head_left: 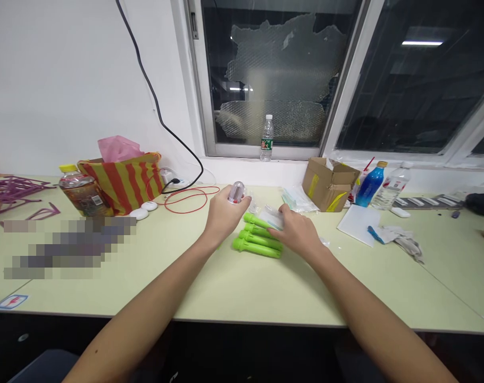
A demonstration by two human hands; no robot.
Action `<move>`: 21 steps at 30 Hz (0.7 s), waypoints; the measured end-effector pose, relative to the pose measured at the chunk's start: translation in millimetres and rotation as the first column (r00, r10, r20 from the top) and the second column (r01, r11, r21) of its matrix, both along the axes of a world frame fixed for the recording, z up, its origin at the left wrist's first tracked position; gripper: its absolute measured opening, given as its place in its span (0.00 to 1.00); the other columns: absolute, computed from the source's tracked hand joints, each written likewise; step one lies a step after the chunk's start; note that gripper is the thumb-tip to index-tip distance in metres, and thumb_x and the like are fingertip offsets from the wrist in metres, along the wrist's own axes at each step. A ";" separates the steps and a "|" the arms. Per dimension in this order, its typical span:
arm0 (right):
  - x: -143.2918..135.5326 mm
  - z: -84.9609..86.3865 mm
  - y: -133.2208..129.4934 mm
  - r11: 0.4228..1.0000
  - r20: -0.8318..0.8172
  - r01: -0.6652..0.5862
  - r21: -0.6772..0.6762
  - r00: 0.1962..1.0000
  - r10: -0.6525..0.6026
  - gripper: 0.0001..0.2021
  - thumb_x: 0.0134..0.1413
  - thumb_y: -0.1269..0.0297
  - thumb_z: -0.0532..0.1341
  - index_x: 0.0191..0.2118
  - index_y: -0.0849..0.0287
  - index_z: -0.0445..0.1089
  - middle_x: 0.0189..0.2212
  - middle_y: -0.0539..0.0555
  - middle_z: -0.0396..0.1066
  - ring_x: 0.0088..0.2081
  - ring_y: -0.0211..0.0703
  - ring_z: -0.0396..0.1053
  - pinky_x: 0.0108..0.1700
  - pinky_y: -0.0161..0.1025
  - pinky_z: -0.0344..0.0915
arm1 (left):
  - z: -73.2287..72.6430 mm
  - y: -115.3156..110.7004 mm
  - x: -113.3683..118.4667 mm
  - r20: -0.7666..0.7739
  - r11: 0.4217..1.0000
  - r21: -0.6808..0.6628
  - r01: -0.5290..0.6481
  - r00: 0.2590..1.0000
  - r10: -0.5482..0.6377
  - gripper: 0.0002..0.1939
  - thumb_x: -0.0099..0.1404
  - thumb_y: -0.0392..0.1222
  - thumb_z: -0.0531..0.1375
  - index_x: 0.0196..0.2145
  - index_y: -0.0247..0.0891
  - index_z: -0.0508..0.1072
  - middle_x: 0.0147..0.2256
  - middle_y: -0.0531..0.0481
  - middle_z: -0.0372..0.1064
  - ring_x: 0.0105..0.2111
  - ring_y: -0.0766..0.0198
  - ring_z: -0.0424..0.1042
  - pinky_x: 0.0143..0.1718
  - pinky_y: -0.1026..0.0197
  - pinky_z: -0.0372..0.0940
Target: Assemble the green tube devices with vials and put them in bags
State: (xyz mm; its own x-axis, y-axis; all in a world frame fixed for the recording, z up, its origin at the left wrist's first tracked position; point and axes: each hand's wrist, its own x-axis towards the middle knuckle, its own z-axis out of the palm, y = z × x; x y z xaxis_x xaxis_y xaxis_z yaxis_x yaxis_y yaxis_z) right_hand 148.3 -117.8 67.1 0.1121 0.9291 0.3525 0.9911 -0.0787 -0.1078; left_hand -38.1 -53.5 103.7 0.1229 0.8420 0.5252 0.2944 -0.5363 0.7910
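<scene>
Slim green pieces [261,248] lie side by side near a clear handle [236,192].

My left hand [221,217] and right hand [300,229] are bare, and both slender forearms [357,298] are uncovered to the near edge of view. One small round mole [96,351] marks the left arm [146,311].

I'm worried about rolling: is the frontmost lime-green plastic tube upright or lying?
Lying: the lime-green plastic tube stretches lengthwise along the pale table.
</scene>
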 end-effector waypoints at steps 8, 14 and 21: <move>-0.7 -4.0 -1.5 0.998 0.039 -0.045 0.034 0.998 0.043 0.21 0.54 0.50 0.61 0.46 0.57 0.58 0.39 0.59 0.74 0.38 0.54 0.73 0.31 0.40 0.55 | 61.1 -23.8 11.5 0.633 0.942 0.083 0.324 0.713 -0.301 0.15 0.61 0.52 0.60 0.33 0.39 0.63 0.27 0.54 0.63 0.23 0.69 0.67 0.25 0.65 0.63; -1.0 -2.1 -3.4 0.997 -0.028 -0.048 0.059 0.998 0.050 0.20 0.54 0.49 0.61 0.46 0.56 0.59 0.37 0.58 0.74 0.37 0.53 0.72 0.31 0.39 0.54 | 63.0 -7.9 19.5 0.741 0.963 0.164 0.212 0.619 -0.262 0.16 0.61 0.53 0.61 0.35 0.41 0.62 0.28 0.54 0.64 0.26 0.68 0.69 0.29 0.64 0.64; -2.3 -3.8 -3.4 0.994 -0.048 -0.045 0.101 0.998 0.050 0.20 0.53 0.48 0.61 0.45 0.56 0.60 0.36 0.56 0.74 0.34 0.51 0.72 0.30 0.38 0.52 | 24.9 8.5 19.9 0.763 0.969 0.124 0.216 0.603 -0.232 0.15 0.62 0.53 0.60 0.37 0.42 0.60 0.30 0.54 0.64 0.32 0.67 0.70 0.36 0.63 0.65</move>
